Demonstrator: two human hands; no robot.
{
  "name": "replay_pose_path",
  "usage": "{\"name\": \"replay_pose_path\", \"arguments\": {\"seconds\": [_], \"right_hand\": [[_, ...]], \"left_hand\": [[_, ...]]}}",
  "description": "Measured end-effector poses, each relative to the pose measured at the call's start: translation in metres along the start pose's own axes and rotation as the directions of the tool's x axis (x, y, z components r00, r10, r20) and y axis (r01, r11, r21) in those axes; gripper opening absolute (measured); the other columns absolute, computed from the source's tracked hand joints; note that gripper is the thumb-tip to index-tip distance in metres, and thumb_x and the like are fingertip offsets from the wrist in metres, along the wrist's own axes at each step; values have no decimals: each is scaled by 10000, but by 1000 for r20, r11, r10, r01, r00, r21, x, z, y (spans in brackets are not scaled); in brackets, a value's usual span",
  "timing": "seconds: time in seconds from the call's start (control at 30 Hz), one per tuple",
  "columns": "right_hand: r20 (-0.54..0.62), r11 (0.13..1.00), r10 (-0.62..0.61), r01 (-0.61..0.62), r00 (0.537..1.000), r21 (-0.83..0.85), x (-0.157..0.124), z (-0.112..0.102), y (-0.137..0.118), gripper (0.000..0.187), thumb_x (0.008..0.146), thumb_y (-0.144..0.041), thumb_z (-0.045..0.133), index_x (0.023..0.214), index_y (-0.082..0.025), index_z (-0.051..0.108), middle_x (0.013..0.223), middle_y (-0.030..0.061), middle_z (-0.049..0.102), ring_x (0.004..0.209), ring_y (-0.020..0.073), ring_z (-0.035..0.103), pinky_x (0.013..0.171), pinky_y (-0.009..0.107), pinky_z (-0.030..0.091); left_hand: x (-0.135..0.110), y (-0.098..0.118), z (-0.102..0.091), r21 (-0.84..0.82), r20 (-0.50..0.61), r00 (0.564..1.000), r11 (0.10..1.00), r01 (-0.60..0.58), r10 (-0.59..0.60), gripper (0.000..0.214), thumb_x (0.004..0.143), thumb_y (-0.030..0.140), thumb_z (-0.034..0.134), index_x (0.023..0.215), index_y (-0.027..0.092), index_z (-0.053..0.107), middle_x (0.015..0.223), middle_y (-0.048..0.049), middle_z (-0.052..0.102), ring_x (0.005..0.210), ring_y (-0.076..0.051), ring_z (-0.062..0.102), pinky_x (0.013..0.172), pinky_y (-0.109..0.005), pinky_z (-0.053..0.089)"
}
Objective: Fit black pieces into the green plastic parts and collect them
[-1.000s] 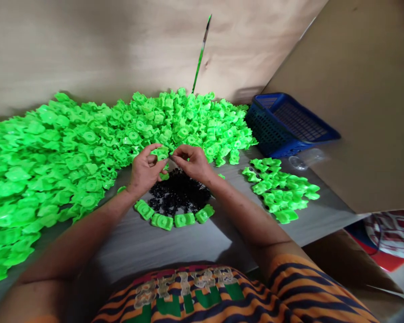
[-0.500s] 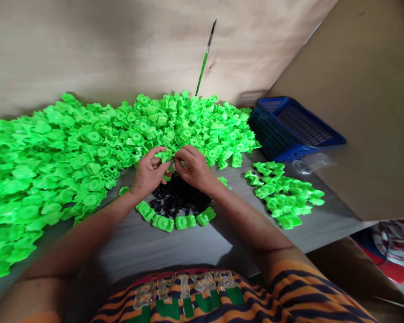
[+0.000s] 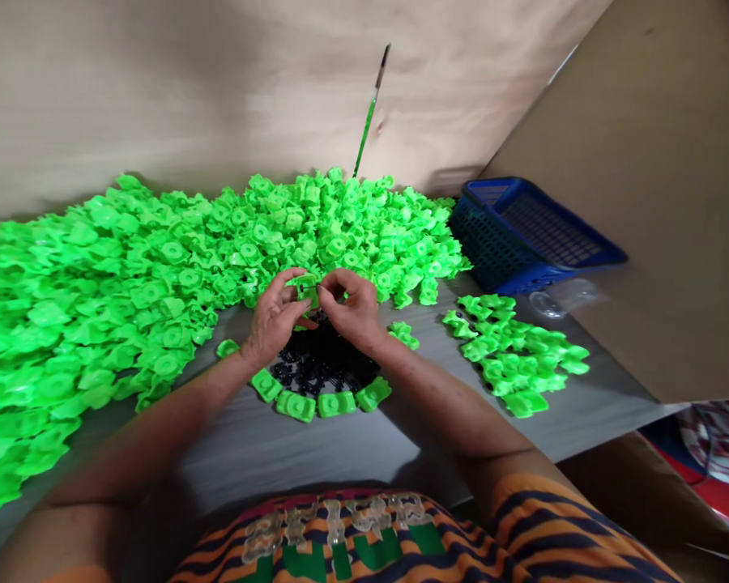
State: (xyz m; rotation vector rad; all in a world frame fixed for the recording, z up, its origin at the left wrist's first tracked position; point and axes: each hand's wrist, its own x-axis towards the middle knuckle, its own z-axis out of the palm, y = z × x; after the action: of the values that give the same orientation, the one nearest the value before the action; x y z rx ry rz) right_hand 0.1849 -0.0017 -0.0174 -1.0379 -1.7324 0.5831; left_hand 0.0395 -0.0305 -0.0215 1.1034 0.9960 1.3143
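Head view: bright-green plastic heap (image 3: 139, 283) at nine o'clock; near centre, fingers of the left hand (image 3: 274, 316) grip a small green plastic piece (image 3: 308, 297), those of the right hand (image 3: 353, 312) pinch a thin black rod (image 3: 308, 287) over it; blue plastic basket (image 3: 492, 247) at two o'clock.

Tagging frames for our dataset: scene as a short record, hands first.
left hand: holds green piece
right hand: pinches black part at green piece
black heap: on table, partly hidden by right hand
near arc: four green pieces
big heap: green, back and left
right group: green
basket: blue, beside big heap
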Motion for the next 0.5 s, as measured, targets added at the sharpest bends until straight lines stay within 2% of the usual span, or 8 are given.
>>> {"name": "replay_pose_path", "arguments": {"seconds": [0.33,0.5], "right_hand": [[-31,995,-74,72,997,-64,-4,3,3,132,836,-239,528,706,-232,507,646,-27,532,625,128,507,640,263,435],[-17,995,-71,69,997,-69,-4,4,4,125,841,-241,531,718,-235,509,664,-23,544,635,132,516,657,266,449]], "left_hand": [[0,-5,-1,6,-3,999,999,-38,38,471,751,438,783,1145,228,631,819,15,658,713,-147,659,562,-257,629],[2,-8,-2,12,-27,998,998,-57,57,469,779,522,771,1115,221,642,753,22,632,680,-148,653,536,-251,620]]}}
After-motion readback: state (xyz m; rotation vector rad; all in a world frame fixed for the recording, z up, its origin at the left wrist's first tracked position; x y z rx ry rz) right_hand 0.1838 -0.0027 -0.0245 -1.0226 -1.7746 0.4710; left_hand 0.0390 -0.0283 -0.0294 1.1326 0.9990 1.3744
